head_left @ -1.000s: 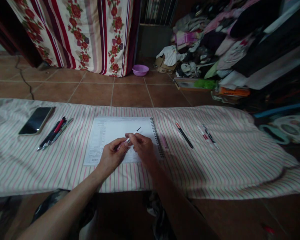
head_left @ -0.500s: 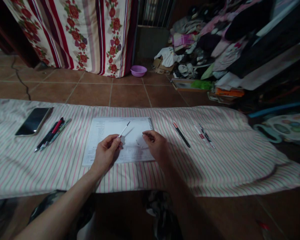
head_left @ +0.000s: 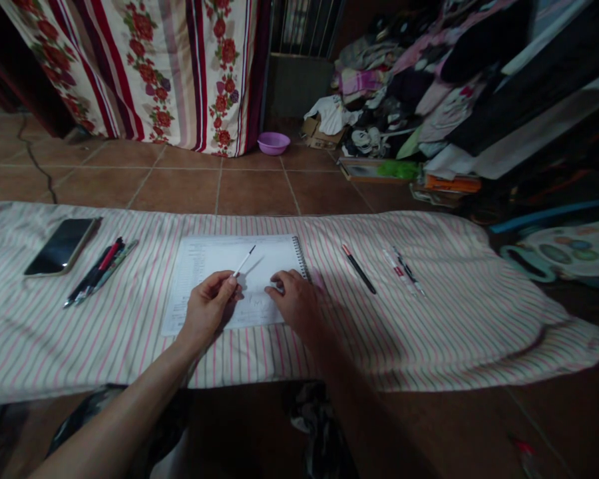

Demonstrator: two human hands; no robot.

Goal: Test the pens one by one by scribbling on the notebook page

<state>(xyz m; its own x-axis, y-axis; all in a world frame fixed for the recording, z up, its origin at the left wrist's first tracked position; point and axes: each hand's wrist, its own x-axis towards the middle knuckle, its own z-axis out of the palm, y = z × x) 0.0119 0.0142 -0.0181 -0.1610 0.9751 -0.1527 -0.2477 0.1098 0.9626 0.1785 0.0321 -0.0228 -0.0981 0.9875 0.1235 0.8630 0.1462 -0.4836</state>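
My left hand (head_left: 213, 299) is closed in a pinch on a slim white pen (head_left: 243, 261) with a dark tip. The pen slants up and to the right above a spiral-bound notebook (head_left: 219, 250), its lower end hidden in the fingers. Over the notebook's right half, my right hand (head_left: 295, 299) has its fingers bent and the thumb apart from the index finger, with nothing visible between them. Faint marks show on the page between the hands. To the right lies a black pen (head_left: 359, 271) with an orange end.
A striped cloth (head_left: 259, 359) covers the low table. On its left lie a phone (head_left: 62, 246) and several pens (head_left: 94, 274); two slim pens (head_left: 403, 269) lie far right. Beyond, a purple basin (head_left: 273, 142) and a heap of clothes (head_left: 379, 100) are on the tiled floor.
My right hand has moved left and lower over the page, its thumb and index finger now spread apart. The left hand still holds the slim pen. The view has shifted slightly.
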